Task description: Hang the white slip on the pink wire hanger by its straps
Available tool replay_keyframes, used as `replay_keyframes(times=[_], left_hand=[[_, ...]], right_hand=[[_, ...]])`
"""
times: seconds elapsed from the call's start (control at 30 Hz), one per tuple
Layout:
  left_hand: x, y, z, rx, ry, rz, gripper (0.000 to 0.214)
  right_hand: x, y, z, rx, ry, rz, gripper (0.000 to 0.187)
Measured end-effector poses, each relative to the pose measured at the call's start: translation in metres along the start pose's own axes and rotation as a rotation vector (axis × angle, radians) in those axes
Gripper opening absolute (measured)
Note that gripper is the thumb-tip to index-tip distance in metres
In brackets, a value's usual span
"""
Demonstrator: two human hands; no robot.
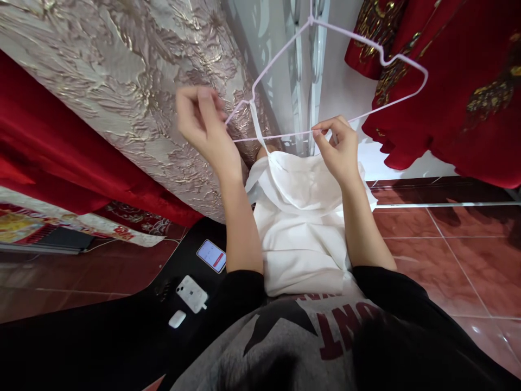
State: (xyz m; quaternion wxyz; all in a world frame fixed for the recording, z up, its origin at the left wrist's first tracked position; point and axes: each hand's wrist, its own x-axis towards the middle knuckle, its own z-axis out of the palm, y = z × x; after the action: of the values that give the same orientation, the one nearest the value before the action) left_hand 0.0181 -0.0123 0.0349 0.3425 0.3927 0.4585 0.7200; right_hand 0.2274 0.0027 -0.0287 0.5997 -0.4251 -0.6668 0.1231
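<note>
A pale pink wire hanger (285,48) spans the space above my lap. Its left notch carries a thin white strap (256,124) of the white garment (303,231), which is spread over my lap. My left hand (208,122) is beside the hanger's left end, slightly blurred. Its fingers are loosely curled and I see nothing between them; the hanger's corner is hidden behind the wrist. With thumb and forefinger, my right hand (337,146) pinches the hanger's lower bar. Whether it also holds the second strap, I cannot tell.
On the black seat (134,326) at left lie a lit phone (211,255), a white phone (192,294) and a small white case (177,319). Textured metallic fabric (163,92) hangs at left, red embroidered cloth (456,81) at right. Red tiles (468,260) cover the floor.
</note>
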Motion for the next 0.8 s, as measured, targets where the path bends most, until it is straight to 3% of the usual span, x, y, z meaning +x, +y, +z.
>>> replay_keyframes(times=[0.03, 0.07, 0.13, 0.2, 0.3, 0.4, 0.47, 0.53, 0.6, 0.67, 0.73, 0.8], left_hand=[[-0.01, -0.009, 0.004, -0.053, -0.041, 0.069, 0.035], [-0.02, -0.019, 0.009, -0.062, -0.165, 0.079, 0.041], [-0.037, -0.041, 0.023, -0.011, -0.435, -0.049, 0.04], [-0.046, -0.06, 0.037, -0.079, -0.531, -0.139, 0.03], [-0.045, -0.075, 0.049, -0.358, -0.487, -0.115, 0.025], [-0.037, -0.079, 0.047, -0.521, -0.504, -0.086, 0.03], [-0.033, -0.08, 0.041, -0.539, -0.534, -0.089, 0.031], [-0.03, -0.08, 0.036, -0.53, -0.528, -0.09, 0.032], [-0.028, -0.079, 0.034, -0.502, -0.496, -0.105, 0.032], [-0.027, -0.078, 0.032, -0.454, -0.445, -0.135, 0.032], [-0.025, -0.075, 0.031, -0.411, -0.385, -0.157, 0.033], [-0.023, -0.073, 0.03, -0.392, -0.351, -0.175, 0.032]], right_hand=[[0.0, 0.0, 0.001, 0.003, -0.006, -0.005, 0.027], [-0.001, 0.001, 0.002, 0.003, -0.014, -0.009, 0.027], [-0.001, 0.001, 0.004, -0.005, -0.025, -0.012, 0.025], [-0.001, -0.001, 0.004, -0.011, -0.027, -0.01, 0.02], [-0.002, -0.004, 0.0, 0.001, -0.05, -0.019, 0.015], [0.0, -0.005, -0.013, 0.043, -0.051, -0.027, 0.026], [0.003, -0.003, -0.028, 0.101, 0.083, -0.025, 0.039], [0.008, 0.003, -0.047, 0.176, 0.321, -0.052, 0.048], [0.015, 0.011, -0.07, 0.247, 0.544, -0.131, 0.05], [0.024, 0.02, -0.091, 0.302, 0.661, -0.223, 0.045], [0.035, 0.027, -0.107, 0.333, 0.665, -0.268, 0.034], [0.048, 0.032, -0.116, 0.36, 0.539, -0.291, 0.028]])
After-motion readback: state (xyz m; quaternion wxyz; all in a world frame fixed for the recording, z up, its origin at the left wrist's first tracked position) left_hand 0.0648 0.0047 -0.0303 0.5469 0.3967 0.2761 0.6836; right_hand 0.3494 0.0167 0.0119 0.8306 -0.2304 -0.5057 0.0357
